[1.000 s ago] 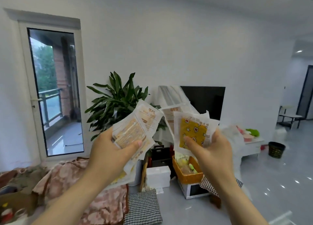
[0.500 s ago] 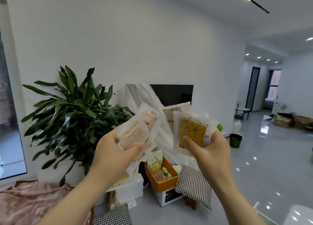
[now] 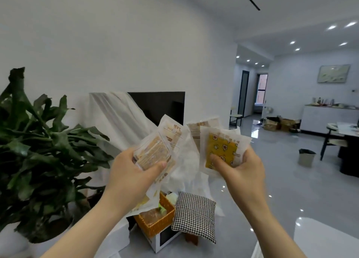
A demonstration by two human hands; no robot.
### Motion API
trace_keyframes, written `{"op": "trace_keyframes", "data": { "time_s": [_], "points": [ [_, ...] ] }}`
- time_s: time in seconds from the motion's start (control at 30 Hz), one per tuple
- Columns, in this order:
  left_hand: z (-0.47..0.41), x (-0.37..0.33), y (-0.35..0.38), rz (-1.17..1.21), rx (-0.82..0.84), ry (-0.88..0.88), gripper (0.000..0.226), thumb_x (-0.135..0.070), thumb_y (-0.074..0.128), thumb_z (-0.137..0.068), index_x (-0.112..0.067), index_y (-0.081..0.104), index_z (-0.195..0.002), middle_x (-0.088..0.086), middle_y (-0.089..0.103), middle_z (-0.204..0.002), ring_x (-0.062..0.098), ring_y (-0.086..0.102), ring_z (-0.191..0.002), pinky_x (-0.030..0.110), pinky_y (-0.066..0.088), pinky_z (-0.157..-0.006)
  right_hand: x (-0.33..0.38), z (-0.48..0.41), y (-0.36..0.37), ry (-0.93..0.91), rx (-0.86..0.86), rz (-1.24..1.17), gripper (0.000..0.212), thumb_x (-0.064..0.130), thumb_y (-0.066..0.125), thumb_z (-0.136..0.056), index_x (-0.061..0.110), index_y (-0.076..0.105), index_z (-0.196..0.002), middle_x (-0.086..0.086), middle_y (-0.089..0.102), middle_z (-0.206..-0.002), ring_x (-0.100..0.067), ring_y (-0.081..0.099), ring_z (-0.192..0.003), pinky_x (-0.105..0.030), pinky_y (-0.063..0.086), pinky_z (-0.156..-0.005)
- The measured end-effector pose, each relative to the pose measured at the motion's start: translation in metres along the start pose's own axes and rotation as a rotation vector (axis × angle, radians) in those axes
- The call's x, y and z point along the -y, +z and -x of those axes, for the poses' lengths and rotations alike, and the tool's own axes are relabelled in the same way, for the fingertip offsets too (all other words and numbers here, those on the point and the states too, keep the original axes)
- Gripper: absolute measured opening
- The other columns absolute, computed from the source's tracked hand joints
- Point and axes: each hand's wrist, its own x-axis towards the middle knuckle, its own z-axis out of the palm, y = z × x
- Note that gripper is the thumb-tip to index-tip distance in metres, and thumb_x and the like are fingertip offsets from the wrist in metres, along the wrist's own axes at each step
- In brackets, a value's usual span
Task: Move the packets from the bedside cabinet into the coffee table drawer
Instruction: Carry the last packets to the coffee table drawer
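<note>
Now we have turned right, the plant [image 3: 38,150] sliding to the frame's left, while our left hand [image 3: 132,178] and right hand [image 3: 242,172] each stay clamped on packets [image 3: 221,150] mid-frame, probably bound for the drawer.

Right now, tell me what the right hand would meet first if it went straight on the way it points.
The right hand, gripping the yellow packet, points forward and slightly left. Nothing near shows in that line; first would likely be the white cloth draped over the TV, though depth is unclear.
</note>
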Motion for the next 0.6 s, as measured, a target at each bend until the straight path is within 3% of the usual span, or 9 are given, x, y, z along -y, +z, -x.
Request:
{"op": "trace_keyframes", "data": {
  "time_s": [0.13,0.3,0.4,0.5,0.6],
  "points": [
    [-0.047,0.032,0.02,0.09,0.061,-0.004,0.033,-0.015,0.078,-0.073,-0.04,0.059,-0.08,-0.033,0.064,-0.064,-0.023,0.058,-0.071,-0.001,0.042,-0.052,-0.031,-0.026,0.015,0.022,-0.062,0.064,0.036,0.014,0.078,-0.074,0.024,0.062,-0.104,0.013,0.068,-0.093,0.003,0.067,-0.085,-0.01,0.052,-0.062],
    [-0.109,0.075,0.041,0.151,0.164,0.009,0.027,-0.018,0.078,-0.073,-0.035,0.062,-0.088,-0.025,0.064,-0.072,-0.026,0.055,-0.069,-0.003,0.04,-0.052,-0.063,-0.056,0.045,0.035,-0.162,0.181,0.037,0.016,0.079,-0.074,0.04,0.055,-0.089,0.019,0.067,-0.087,0.008,0.065,-0.081,-0.008,0.051,-0.06],
    [-0.147,0.096,0.054,0.191,0.242,0.038,0.029,-0.017,0.078,-0.075,-0.039,0.06,-0.083,-0.028,0.065,-0.066,-0.026,0.055,-0.07,-0.004,0.04,-0.052,-0.08,-0.074,0.058,0.073,-0.226,0.213,0.037,0.014,0.078,-0.075,0.038,0.056,-0.092,0.016,0.068,-0.088,0.007,0.066,-0.08,-0.008,0.051,-0.06],
    [-0.18,0.112,0.07,0.244,0.32,0.051,0.029,-0.016,0.077,-0.075,-0.034,0.062,-0.093,-0.023,0.063,-0.078,-0.026,0.055,-0.073,-0.004,0.04,-0.052,-0.092,-0.089,0.066,0.094,-0.296,0.267,0.034,0.014,0.078,-0.075,0.033,0.059,-0.095,0.013,0.069,-0.089,0.005,0.066,-0.082,-0.01,0.052,-0.06],
    [-0.206,0.128,0.093,0.304,0.393,0.073,0.03,-0.018,0.077,-0.074,-0.035,0.064,-0.095,-0.024,0.067,-0.073,-0.022,0.058,-0.076,-0.001,0.043,-0.053,-0.104,-0.101,0.066,0.108,-0.347,0.321,0.034,0.014,0.077,-0.075,0.027,0.06,-0.102,0.016,0.067,-0.091,0.008,0.065,-0.084,-0.008,0.051,-0.06]
  ]
}}
